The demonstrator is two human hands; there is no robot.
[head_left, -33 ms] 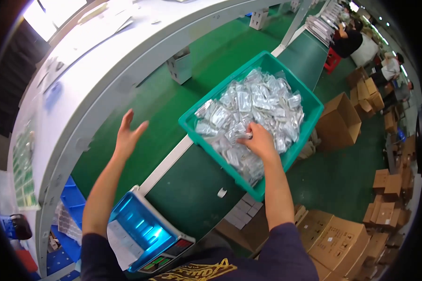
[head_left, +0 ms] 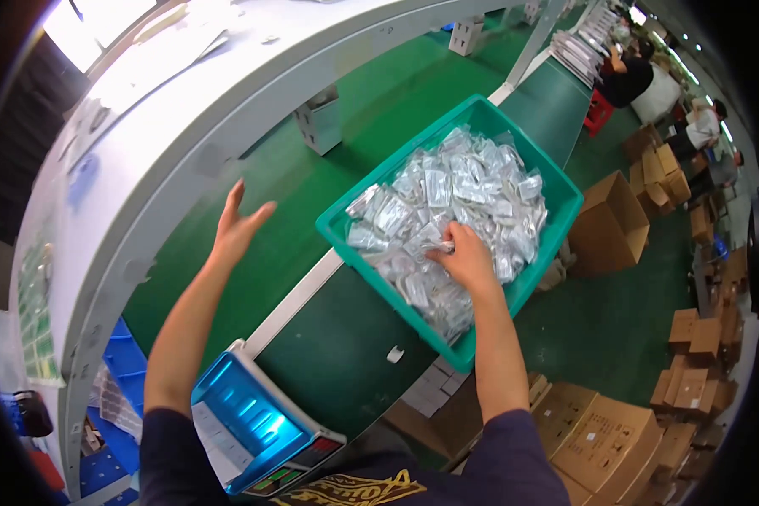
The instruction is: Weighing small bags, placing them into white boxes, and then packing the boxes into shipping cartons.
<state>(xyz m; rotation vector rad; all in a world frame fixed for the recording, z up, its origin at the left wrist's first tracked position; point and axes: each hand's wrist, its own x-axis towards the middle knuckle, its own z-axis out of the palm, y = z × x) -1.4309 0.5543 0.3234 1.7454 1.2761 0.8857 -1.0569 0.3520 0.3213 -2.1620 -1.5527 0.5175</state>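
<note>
A green plastic bin (head_left: 396,314) stands on the dark green bench top (head_left: 312,337), heaped with small clear plastic bags (head_left: 438,187) that hold pale contents I cannot make out. My right hand (head_left: 465,255) reaches into the near middle of the heap. Its thumb and fingers are pinched on one clear plastic bag (head_left: 434,244); the bag is partly covered by the fingers. Left of the bin, my left hand (head_left: 239,226) hangs in the air with thumb and fingers apart, and nothing is in it.
A scale with a blue pan (head_left: 253,413) sits near me, with paper on it. A small white piece (head_left: 395,354) lies on the bench. A white shelf (head_left: 185,110) curves along the left. Cardboard boxes (head_left: 603,434) stand at right; people sit and stand far right.
My left hand has shifted slightly up and to the right, still spread. My right hand stays pinched on the bag in the bin.
</note>
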